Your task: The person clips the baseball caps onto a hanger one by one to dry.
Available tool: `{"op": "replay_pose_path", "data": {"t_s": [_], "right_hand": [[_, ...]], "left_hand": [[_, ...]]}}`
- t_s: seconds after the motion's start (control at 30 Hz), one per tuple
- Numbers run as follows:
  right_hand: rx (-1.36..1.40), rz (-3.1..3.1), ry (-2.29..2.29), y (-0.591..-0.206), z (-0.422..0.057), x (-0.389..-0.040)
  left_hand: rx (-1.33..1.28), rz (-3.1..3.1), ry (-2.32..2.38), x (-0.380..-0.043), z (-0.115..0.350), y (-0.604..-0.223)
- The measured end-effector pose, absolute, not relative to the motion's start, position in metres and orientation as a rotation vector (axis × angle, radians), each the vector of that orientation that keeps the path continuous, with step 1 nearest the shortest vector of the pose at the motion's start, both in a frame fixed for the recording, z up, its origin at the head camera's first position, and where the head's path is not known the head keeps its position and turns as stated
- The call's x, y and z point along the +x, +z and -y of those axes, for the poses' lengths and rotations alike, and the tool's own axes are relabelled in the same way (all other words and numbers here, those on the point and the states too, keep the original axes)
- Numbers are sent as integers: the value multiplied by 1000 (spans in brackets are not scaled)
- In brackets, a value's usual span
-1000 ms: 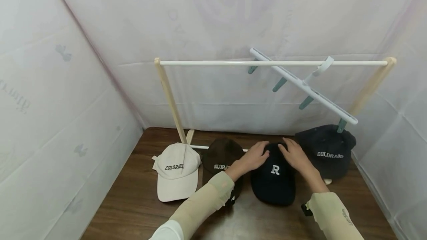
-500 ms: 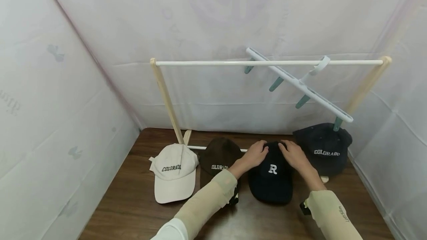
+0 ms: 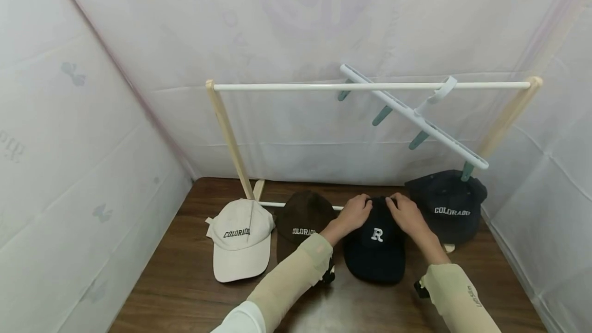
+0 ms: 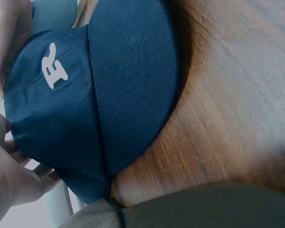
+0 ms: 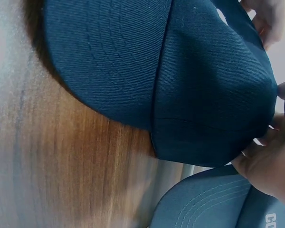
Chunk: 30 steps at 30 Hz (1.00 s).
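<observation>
A navy baseball cap (image 3: 373, 251) with a white R lies on the table, brim toward me. My left hand (image 3: 355, 214) grips the left side of its crown, and my right hand (image 3: 407, 213) grips the right side. In the left wrist view the left thumb and fingers (image 4: 19, 178) pinch the crown's edge. The right wrist view has the right hand (image 5: 270, 161) with its fingers partly behind the crown. A dark grey COLORADO cap (image 3: 446, 220) hangs to the right from a clip of a pale blue clip hanger (image 3: 407, 112).
A white bar (image 3: 296, 87) on wooden posts carries the slanted hanger, whose other clips hold nothing. A brown cap (image 3: 307, 209), partly behind the left arm, and a cream cap (image 3: 242, 251) lie left on the wooden table (image 3: 171, 281). White cloth walls surround it.
The head view has shifted slightly. Both hands stay at the navy cap's crown, and their fingers have drawn in closer on it. The other caps and the hanger keep their places.
</observation>
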State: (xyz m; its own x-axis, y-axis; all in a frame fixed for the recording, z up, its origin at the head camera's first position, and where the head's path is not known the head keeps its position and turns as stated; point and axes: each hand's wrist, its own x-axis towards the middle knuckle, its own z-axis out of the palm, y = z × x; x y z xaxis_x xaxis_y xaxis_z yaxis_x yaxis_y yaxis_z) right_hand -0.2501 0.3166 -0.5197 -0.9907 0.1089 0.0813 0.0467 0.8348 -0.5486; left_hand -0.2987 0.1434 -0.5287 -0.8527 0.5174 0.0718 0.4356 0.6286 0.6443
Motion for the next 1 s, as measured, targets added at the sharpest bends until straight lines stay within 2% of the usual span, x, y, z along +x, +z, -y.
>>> {"op": "replay_pose_path", "data": {"t_s": [0.63, 1.0], "right_hand": [[-27, 2823, 884, -519, -310, -240], [35, 2783, 884, -511, -309, -233]], "left_hand": [[897, -2684, 1211, -290, -134, -531], [922, -2692, 1205, -285, -127, -519]]}}
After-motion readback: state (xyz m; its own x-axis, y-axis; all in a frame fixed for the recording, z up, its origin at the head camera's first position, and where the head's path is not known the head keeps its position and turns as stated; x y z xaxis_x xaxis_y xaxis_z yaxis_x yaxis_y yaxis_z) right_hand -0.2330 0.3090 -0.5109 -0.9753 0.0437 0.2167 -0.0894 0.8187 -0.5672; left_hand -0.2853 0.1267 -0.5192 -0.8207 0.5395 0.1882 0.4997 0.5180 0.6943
